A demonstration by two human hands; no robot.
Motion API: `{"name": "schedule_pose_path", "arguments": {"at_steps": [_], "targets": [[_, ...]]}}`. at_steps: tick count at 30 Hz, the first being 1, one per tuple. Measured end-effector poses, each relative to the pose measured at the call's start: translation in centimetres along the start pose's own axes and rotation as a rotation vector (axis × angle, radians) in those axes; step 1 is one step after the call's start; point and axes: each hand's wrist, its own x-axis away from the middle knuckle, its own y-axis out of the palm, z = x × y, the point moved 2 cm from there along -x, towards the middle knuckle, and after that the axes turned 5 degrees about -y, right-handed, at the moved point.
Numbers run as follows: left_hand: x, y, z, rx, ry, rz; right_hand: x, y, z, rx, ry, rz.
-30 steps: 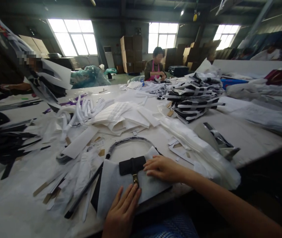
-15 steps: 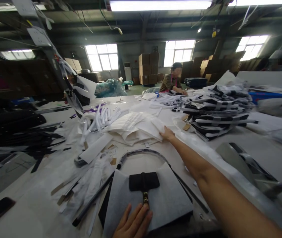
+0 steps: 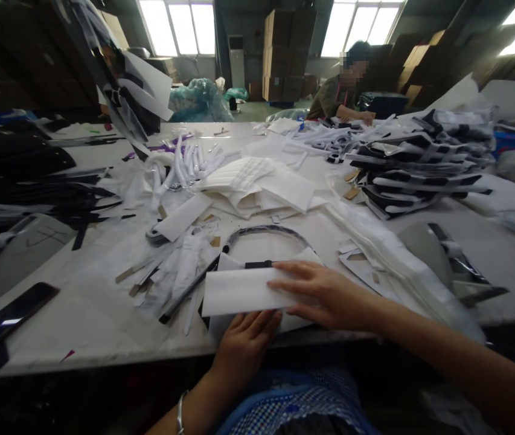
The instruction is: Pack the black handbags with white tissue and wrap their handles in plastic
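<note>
A black handbag (image 3: 201,309) with a curved, wrapped handle (image 3: 268,229) lies in front of me, its front covered by white lining paper (image 3: 230,261). A white foam-like sheet (image 3: 234,293) lies across it, hiding most of the black strap tab (image 3: 258,264) and its buckle. My right hand (image 3: 316,290) grips this sheet at its right end, fingers over the top and thumb low. My left hand (image 3: 250,332) rests flat on the bag's lower front, fingers stretched out by the sheet's lower edge.
Behind the bag lies a pile of white sheets (image 3: 257,181). Wrapped black straps (image 3: 420,163) are heaped at right, plastic and card scraps (image 3: 180,266) at left. A phone (image 3: 12,320) lies near the table's front left edge. A co-worker (image 3: 343,84) sits across the table.
My right hand has come back from the sheet pile with a white sheet and laid it over the bag's buckle. The left hand stays on the bag. The view has tilted down.
</note>
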Motion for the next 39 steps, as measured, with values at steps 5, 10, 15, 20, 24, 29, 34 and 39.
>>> {"name": "schedule_pose_path", "arguments": {"at_steps": [5, 10, 15, 20, 24, 29, 34, 39], "targets": [[0.2, 0.0, 0.1, 0.068, -0.035, -0.05, 2.3, 4.6, -0.2, 0.119, 0.08, -0.1], [0.2, 0.2, 0.1, 0.093, -0.018, -0.024, 3.0, 5.9, 0.1, 0.185, 0.096, -0.085], [0.6, -0.2, 0.0, 0.111, 0.014, -0.011, 3.2, 6.5, -0.5, 0.191, 0.047, -0.117], [0.0, -3.8, 1.2, 0.214, 0.121, 0.095, 3.5, 6.9, -0.2, 0.169, 0.044, -0.138], [-2.3, -5.1, 1.5, 0.138, 0.105, 0.057, 3.5, 6.9, -0.2, 0.155, 0.038, -0.121], [-2.8, -1.4, 0.5, -0.076, 0.054, -0.134, 3.5, 7.0, -0.1, 0.131, 0.031, -0.071], [-0.6, 1.3, 0.0, -0.195, 0.068, -0.095, 4.4, 7.3, -0.4, 0.129, -0.057, 0.181], [-0.4, 1.4, 0.2, -0.233, 0.059, -0.039, 6.3, 6.4, -2.9, 0.129, -0.082, 0.442]]}}
